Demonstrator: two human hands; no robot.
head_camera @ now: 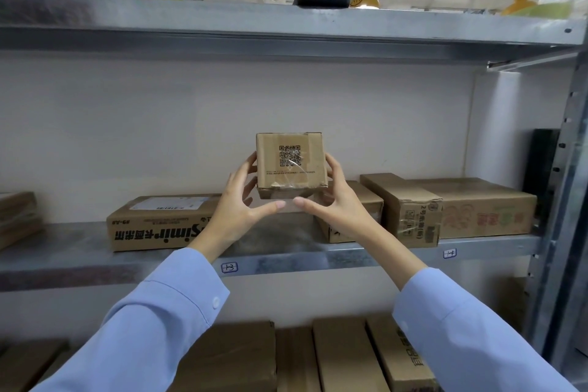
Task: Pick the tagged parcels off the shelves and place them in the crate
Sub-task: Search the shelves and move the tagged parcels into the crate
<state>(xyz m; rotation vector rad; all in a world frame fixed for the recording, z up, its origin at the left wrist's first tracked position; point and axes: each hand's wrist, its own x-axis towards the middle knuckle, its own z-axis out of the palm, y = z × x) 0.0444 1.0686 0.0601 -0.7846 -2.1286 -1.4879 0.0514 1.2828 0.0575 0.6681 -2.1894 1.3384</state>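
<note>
While both hands clasp it, the small box (pixel 291 165) hangs lifted above the middle shelf (pixel 286 256), code side facing the camera.

Left hand (pixel 240 200) and right hand (pixel 337 197) each curl fingers along a side with thumbs under the bottom edge. Flat boxes lie just beside it: the printed carton (pixel 159 223) to the left, the taped carton (pixel 410 210) to the right. Best to keep it level, draw it straight back clear of the neighbours, then lower it; the crate is out of sight.
</note>
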